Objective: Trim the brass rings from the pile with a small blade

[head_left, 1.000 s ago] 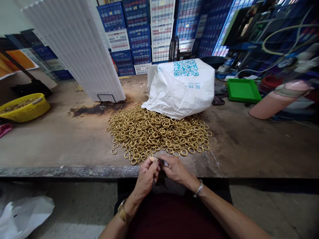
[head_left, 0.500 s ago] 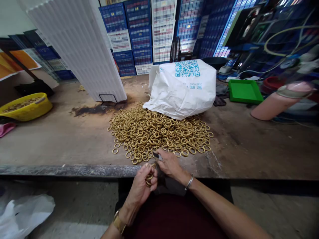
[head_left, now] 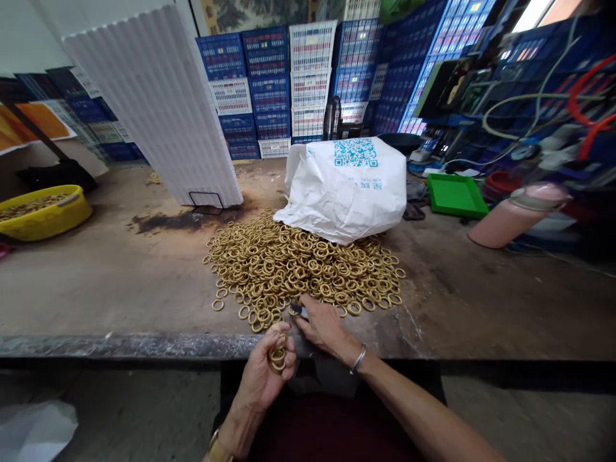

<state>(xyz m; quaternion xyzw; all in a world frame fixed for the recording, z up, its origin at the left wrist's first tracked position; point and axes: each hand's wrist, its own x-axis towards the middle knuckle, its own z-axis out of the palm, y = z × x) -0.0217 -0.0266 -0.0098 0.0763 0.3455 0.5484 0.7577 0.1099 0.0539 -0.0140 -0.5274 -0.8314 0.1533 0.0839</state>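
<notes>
My left hand (head_left: pixel 262 377) curls round several gold rings (head_left: pixel 277 360), my right hand (head_left: pixel 326 328), apart, grips one dark-tipped tool (head_left: pixel 298 310); one ring heap (head_left: pixel 301 263), uncountable, lies just beyond both!

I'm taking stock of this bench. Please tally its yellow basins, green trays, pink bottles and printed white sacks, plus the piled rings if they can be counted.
Yellow basin: 1
Green tray: 1
Pink bottle: 1
Printed white sack: 1
Gold-coloured rings: many, overlapping, not countable
Total without rings: 4
</notes>
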